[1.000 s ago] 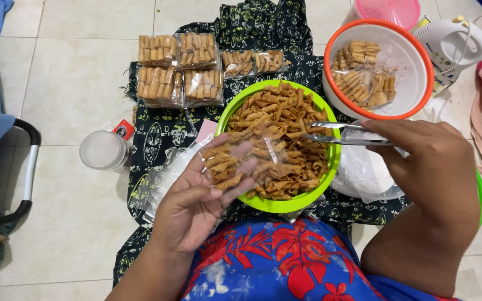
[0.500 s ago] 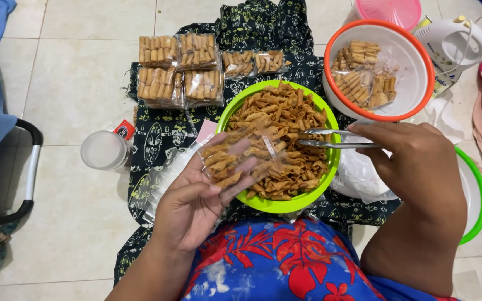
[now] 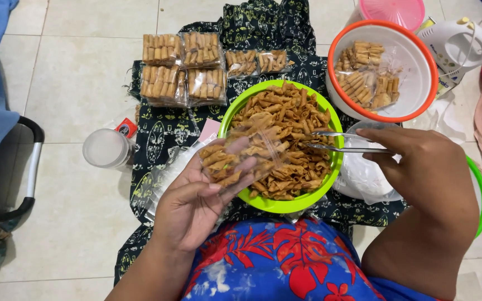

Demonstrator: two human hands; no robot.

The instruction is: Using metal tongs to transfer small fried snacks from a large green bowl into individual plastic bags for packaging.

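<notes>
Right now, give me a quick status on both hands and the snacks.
Left hand grips a clear bag part full of rolls. Right hand holds tongs over the green bowl. Nothing in the way.

The right hand [image 3: 419,167] has drawn the tongs [image 3: 344,142] (tips now empty) back toward the bowl's rim.

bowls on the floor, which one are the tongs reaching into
The green bowl heaped with loose fried rolls, right in front of the person. The tongs in the right hand point into it; the orange-rimmed white bowl holds bagged rolls.
</notes>
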